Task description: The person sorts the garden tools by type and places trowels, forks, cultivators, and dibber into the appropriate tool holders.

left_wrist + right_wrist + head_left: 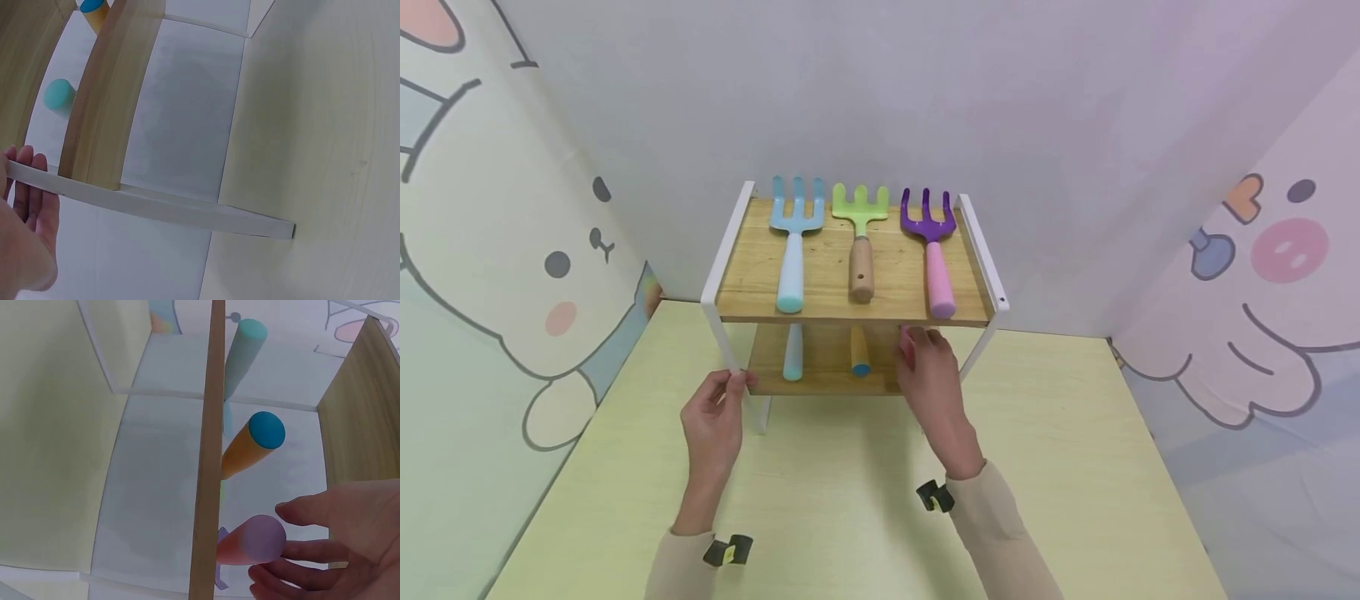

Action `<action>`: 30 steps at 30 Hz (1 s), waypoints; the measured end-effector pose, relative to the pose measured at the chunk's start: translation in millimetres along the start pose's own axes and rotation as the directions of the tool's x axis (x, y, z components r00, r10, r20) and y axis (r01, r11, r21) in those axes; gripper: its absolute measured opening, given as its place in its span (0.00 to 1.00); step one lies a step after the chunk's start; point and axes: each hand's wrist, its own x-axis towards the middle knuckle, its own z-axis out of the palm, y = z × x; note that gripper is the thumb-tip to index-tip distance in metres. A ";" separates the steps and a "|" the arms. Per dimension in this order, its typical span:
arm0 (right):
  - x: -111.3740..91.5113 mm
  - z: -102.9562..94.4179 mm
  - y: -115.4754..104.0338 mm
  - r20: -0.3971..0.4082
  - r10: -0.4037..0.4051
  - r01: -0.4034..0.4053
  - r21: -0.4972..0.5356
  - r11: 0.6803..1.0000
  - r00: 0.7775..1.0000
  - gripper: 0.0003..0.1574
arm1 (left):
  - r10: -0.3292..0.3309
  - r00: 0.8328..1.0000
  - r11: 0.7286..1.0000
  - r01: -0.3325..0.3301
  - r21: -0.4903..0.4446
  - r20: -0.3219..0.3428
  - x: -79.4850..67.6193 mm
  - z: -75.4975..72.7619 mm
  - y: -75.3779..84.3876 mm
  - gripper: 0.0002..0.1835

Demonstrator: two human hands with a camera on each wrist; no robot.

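A two-tier wooden shelf rack (827, 315) with a white frame stands on the table. My left hand (713, 421) pinches its left white post (156, 206) between thumb and fingers. At the right of the lower tier, my right hand (931, 387) is beside a pink-handled tool (259, 540). Its thumb stands apart from the handle and the fingers are loosely bent close to the handle's end; contact is unclear. An orange handle with a blue end (255, 442) and a light blue handle (793, 354) lie to the left on that tier. The upper board hides the tools' heads.
On the upper tier lie a light blue hand fork (793, 258), a green fork with a wooden handle (862, 258) and a purple fork with a pink handle (936, 267). A cartoon-printed backdrop (1037, 167) encloses the pale table (1052, 467) behind and at both sides.
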 end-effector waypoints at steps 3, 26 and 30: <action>-1.9 1.3 0.6 -0.019 -0.028 0.028 -0.020 0.999 0.999 0.08 | -0.013 1.000 1.000 0.013 0.027 0.001 -0.1 -0.8 1.2 0.11; -33.9 -6.0 40.2 -0.161 -0.412 0.437 0.180 0.882 0.897 0.09 | 0.108 0.989 0.952 -0.131 0.278 0.098 -12.0 -17.6 9.3 0.12; -43.1 -10.5 48.8 -0.151 -0.442 0.465 0.191 0.864 0.884 0.06 | 0.141 0.988 0.929 -0.155 0.336 0.067 -13.7 -19.2 12.2 0.11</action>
